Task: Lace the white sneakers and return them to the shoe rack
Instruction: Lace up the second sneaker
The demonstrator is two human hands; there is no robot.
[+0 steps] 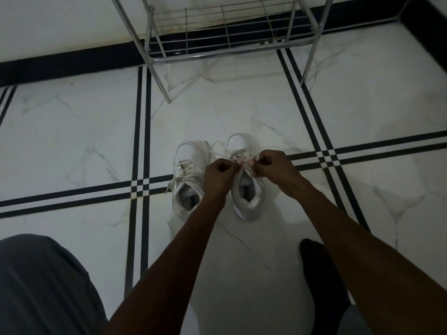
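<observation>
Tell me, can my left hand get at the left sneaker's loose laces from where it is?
Probably yes. The left hand is pinching the right sneaker's lace, but the left sneaker sits right beside it, its laces exposed with nothing covering them.

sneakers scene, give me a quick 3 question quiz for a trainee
1. True or false: both white sneakers are already on the shoe rack.
2. Which sneaker are the left hand and right hand working on?
A. the one on the left of the picture
B. the one on the right of the picture
C. neither
3. Fill in: both hands pinch the ____ of that sneaker, over its tongue.

Key
1. False: both stand on the tiled floor, in front of the rack.
2. B: the right sneaker; the left sneaker lies untouched, its lace ends loose.
3. laces
</observation>
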